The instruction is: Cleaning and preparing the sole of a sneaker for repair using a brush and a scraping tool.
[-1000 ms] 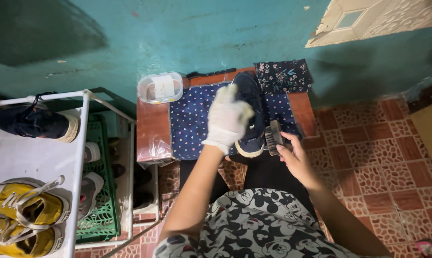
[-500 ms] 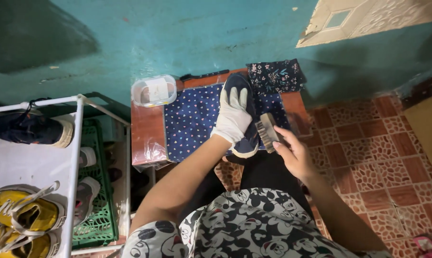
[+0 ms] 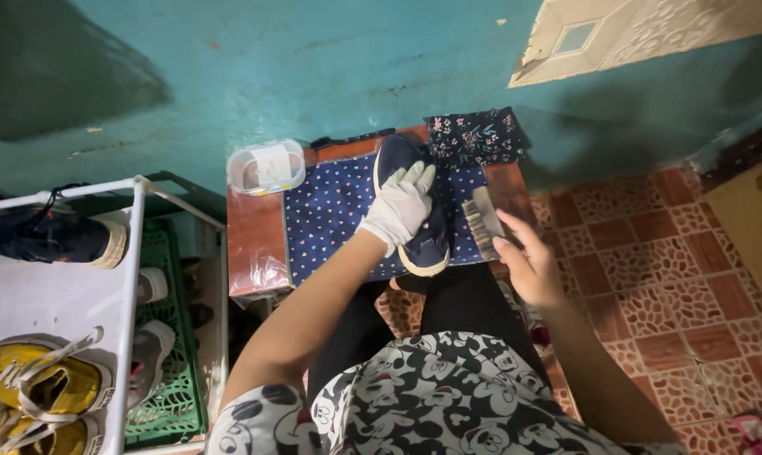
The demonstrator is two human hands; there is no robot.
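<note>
A teal wall (image 3: 313, 59) backs your small wooden table (image 3: 250, 244). Far left, yellow sneakers (image 3: 35, 383) sit on a white rack (image 3: 132, 253); a clear lidded tub (image 3: 267, 166) stands at the table's corner. Your gloved left hand (image 3: 400, 206) presses on the navy shoe (image 3: 419, 240) lying on the dotted cloth (image 3: 330, 219). Just beside it, your bare right hand (image 3: 528, 265) grips a brush (image 3: 483, 221).

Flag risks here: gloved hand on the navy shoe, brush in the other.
1. The navy shoe has its heel end at the near edge of the small table; pressure from the left hand could tip it off.
2. The right hand holds the brush by its end, so it might slip.
3. The plastic container overhangs the far corner.
</note>
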